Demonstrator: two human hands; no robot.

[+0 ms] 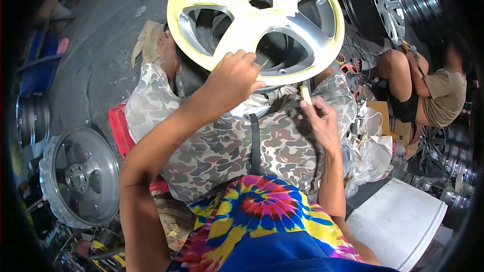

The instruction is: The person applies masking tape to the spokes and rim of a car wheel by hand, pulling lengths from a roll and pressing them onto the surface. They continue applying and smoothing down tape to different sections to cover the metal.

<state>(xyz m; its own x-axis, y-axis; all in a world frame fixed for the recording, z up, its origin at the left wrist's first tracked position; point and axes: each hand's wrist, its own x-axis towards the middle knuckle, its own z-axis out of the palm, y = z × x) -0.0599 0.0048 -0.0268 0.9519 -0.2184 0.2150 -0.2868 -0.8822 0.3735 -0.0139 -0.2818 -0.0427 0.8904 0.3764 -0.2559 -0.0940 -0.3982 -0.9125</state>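
A car wheel rim lies face up before my knees. Pale yellow masking tape covers its outer lip, hub and most spokes, while bare silver and dark grey show on the right-hand spokes. My left hand rests at the near edge of the rim, over the lower spoke. Its fingers are curled together, and whatever they pinch is hidden. Just below the rim's near edge, my right hand grips a narrow pale-yellow roll of masking tape, seen edge-on between thumb and fingers.
Another person sits at the right beside a silver-spoked wheel. A machined wheel stands at the left near a red stool. Plastic bags and a white box lie at my right.
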